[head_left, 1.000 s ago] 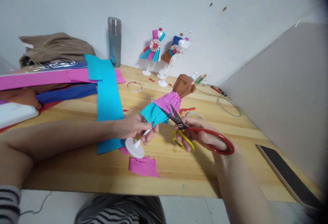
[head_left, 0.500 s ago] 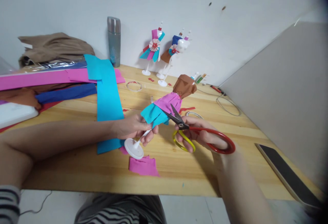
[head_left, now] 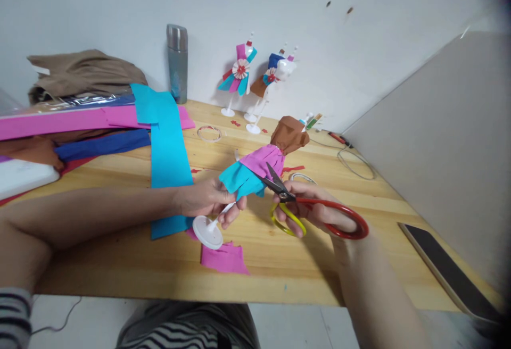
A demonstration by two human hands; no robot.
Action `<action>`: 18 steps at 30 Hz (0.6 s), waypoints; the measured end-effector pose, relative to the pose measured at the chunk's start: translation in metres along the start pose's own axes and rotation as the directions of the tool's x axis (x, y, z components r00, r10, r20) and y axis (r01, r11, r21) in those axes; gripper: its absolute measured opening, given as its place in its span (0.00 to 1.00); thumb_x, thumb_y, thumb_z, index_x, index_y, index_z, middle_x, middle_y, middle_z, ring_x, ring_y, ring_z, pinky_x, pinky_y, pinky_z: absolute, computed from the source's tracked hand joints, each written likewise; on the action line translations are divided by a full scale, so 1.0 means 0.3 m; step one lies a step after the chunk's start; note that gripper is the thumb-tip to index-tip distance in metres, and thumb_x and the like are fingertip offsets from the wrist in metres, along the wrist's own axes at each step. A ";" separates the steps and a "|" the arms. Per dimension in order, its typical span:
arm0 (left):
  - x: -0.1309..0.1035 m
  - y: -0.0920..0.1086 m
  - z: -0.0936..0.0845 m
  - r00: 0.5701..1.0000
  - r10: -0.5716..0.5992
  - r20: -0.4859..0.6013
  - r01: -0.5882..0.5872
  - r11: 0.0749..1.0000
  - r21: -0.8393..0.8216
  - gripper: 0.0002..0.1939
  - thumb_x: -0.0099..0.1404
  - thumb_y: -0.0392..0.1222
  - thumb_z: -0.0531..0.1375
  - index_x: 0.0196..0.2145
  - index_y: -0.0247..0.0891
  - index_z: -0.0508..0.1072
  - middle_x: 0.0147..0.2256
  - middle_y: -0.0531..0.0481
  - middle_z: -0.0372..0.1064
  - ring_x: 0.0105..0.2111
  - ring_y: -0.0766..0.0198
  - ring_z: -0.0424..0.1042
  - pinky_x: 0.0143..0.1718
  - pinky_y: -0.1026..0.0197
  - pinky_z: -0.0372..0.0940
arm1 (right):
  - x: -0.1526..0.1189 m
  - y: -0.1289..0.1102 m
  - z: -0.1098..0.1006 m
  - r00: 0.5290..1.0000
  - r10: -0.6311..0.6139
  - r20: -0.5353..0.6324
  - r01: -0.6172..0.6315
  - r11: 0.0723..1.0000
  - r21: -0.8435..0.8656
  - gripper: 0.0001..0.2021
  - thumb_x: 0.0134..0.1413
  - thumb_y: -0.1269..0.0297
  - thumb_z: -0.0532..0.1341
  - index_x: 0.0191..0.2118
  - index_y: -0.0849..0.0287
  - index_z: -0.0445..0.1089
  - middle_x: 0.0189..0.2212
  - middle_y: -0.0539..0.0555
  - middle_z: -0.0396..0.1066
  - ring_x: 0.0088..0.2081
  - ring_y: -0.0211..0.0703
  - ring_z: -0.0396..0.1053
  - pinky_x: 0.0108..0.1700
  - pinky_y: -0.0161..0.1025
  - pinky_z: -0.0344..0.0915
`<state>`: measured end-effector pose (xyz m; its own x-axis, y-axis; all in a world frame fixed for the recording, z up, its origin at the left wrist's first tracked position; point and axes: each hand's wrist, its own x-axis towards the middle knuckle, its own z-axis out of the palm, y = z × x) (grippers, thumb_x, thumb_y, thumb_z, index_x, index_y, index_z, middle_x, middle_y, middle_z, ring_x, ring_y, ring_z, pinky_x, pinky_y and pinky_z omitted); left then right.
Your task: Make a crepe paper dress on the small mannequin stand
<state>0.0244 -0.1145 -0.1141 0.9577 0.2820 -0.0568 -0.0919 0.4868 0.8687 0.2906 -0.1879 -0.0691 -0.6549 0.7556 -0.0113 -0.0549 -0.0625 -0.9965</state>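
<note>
A small dress form (head_left: 261, 160) on a white stand is tilted over the table, dressed in a brown top, a pink layer and a turquoise skirt. My left hand (head_left: 213, 200) grips it near the skirt's lower edge, with the round white base (head_left: 207, 232) hanging below. In my right hand (head_left: 313, 213) are scissors (head_left: 284, 196) with one red and one yellow handle loop. Their dark blades are parted, lying at the pink and turquoise layers.
A turquoise strip (head_left: 170, 152) and pink paper (head_left: 56, 123) lie left. A bottle (head_left: 178, 64) and dressed figures (head_left: 240, 69) stand behind. A pink scrap (head_left: 224, 258) is near the front edge, a phone (head_left: 447, 269) at right, a cable (head_left: 355, 168) at back right.
The brown top of the dress form has tipped slightly to the right. My right hand and the scissors have shifted very slightly to the right.
</note>
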 end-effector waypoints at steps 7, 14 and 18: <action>-0.006 0.010 0.008 1.000 -0.013 -0.011 0.013 0.999 -0.036 0.19 0.62 0.54 0.65 0.35 0.33 0.68 0.20 0.53 0.67 0.17 0.71 0.61 0.25 0.63 0.62 | -0.012 -0.003 -0.007 0.999 0.045 -0.029 -0.045 0.999 0.001 0.29 0.50 0.40 0.65 0.48 0.60 0.68 0.35 0.55 0.72 0.23 0.33 0.68 0.25 0.33 0.62; -0.005 0.009 0.008 1.000 -0.012 -0.026 0.012 1.000 0.006 0.19 0.61 0.53 0.64 0.35 0.33 0.69 0.20 0.53 0.67 0.17 0.71 0.60 0.24 0.64 0.61 | -0.011 -0.008 0.001 0.999 0.032 -0.039 -0.031 0.999 0.028 0.28 0.49 0.41 0.67 0.46 0.61 0.69 0.33 0.55 0.73 0.22 0.35 0.69 0.24 0.33 0.62; -0.005 0.007 0.007 1.000 -0.020 -0.012 0.020 0.999 0.027 0.21 0.59 0.55 0.66 0.35 0.33 0.69 0.20 0.53 0.67 0.17 0.70 0.62 0.23 0.64 0.60 | -0.006 -0.012 0.005 1.000 0.000 -0.023 0.001 0.999 0.034 0.28 0.51 0.41 0.66 0.47 0.62 0.68 0.34 0.56 0.73 0.23 0.35 0.69 0.23 0.32 0.61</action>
<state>0.0234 -0.1157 -0.1113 0.9561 0.2820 -0.0800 -0.0651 0.4702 0.8801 0.2910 -0.1899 -0.0654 -0.6371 0.7706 -0.0133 -0.0810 -0.0841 -0.9932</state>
